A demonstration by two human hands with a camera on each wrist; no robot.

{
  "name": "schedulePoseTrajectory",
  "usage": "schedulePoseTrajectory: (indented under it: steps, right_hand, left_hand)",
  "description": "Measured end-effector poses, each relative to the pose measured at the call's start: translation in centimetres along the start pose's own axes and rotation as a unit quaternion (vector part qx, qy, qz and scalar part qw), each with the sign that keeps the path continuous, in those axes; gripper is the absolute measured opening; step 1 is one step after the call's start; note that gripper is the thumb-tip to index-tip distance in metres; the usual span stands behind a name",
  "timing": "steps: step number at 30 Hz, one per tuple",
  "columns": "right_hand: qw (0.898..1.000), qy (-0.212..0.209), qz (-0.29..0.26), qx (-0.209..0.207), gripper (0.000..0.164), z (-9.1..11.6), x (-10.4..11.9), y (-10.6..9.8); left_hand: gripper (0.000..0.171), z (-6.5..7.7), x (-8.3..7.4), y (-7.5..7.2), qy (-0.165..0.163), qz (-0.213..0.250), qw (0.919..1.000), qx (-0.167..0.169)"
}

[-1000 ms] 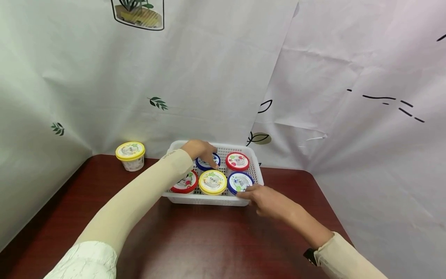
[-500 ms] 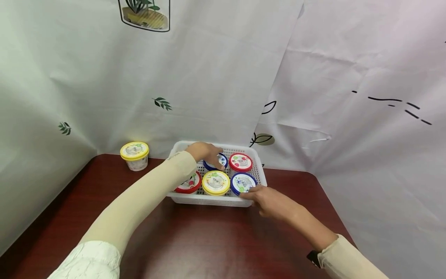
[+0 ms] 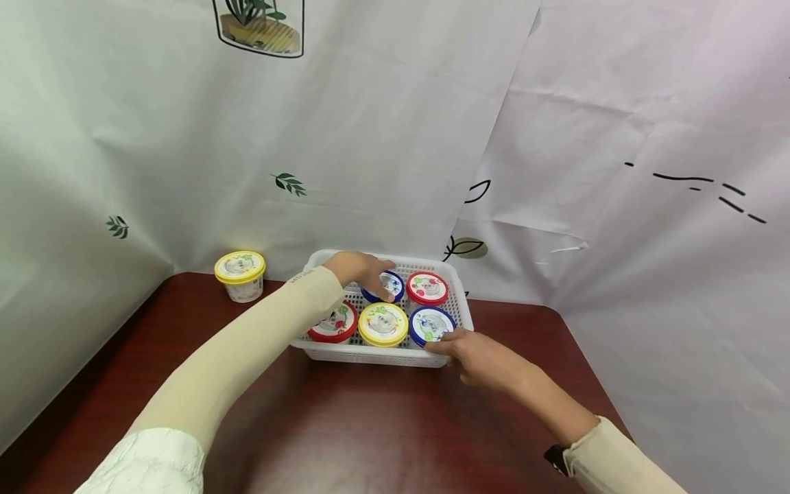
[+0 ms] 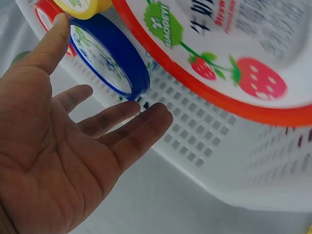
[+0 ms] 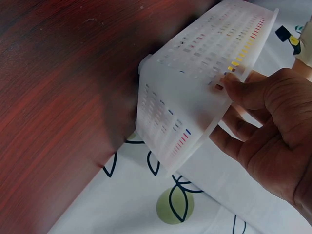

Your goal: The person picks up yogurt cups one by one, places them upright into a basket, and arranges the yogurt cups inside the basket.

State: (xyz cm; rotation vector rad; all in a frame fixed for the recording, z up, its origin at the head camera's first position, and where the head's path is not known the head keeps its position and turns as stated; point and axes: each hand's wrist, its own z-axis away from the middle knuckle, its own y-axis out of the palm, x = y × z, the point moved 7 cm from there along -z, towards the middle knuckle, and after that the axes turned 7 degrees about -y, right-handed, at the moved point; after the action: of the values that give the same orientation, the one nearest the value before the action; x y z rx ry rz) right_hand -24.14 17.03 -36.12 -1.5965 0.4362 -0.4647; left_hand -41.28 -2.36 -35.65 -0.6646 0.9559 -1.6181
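Observation:
A white perforated plastic basket (image 3: 375, 354) stands on the table, holding several round tubs with coloured lids. My left hand (image 4: 63, 146) reaches over the back of it, fingers loosely spread beside the blue-lidded tub (image 4: 105, 61); its thumb lies close to that lid, and contact is hard to judge. A red-lidded tub (image 3: 334, 322), partly hidden by my left sleeve, shows strawberries on top. The yellow-lidded tub (image 3: 382, 324) sits front middle. At the front right corner my right hand (image 5: 270, 117) pinches the basket's rim, thumb outside and fingers inside, next to another blue-lidded tub (image 3: 431, 324).
Another yellow-lidded tub (image 3: 241, 274) stands outside the basket at the table's back left. A red-lidded tub (image 3: 427, 288) is in the basket's back right. White printed cloth (image 3: 382, 137) hangs behind the dark red table (image 3: 370, 425).
The back blue-lidded tub has shifted slightly right within the basket. My left hand moved right with it, then drew back a little left. My right hand stays on the rim. The head view shifted slightly.

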Motion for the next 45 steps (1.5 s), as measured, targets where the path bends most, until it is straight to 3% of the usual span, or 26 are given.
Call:
schedulePoseTrajectory:
  steps: [8,15,29,35,45]
  right_hand:
    - [1.000,0.011,-0.004,0.002,0.051,0.1,-0.1,-0.1]
    - [1.000,0.012,-0.006,0.004,0.050,0.1,-0.2,0.0]
    - [1.000,0.004,-0.006,-0.003,0.050,0.1,0.1,-0.1]
    - [1.000,0.005,-0.004,-0.001,0.051,0.1,0.0,0.0]
    - [1.000,0.001,-0.004,-0.002,0.052,0.1,0.0,0.0]
  left_hand:
    - [0.103,0.1,1.3,0.1,-0.005,-0.010,0.9999,-0.004]
    - [0.110,1.1,1.7,0.2,-0.006,0.002,1.0000,0.001]
    - [0.106,2.8,3.8,-0.7,0.004,-0.013,0.9998,-0.016]
    - [0.103,3.2,4.6,-1.1,0.000,-0.014,0.9995,-0.028]
    - [0.086,3.2,5.7,-1.6,0.022,-0.032,0.9975,-0.058]
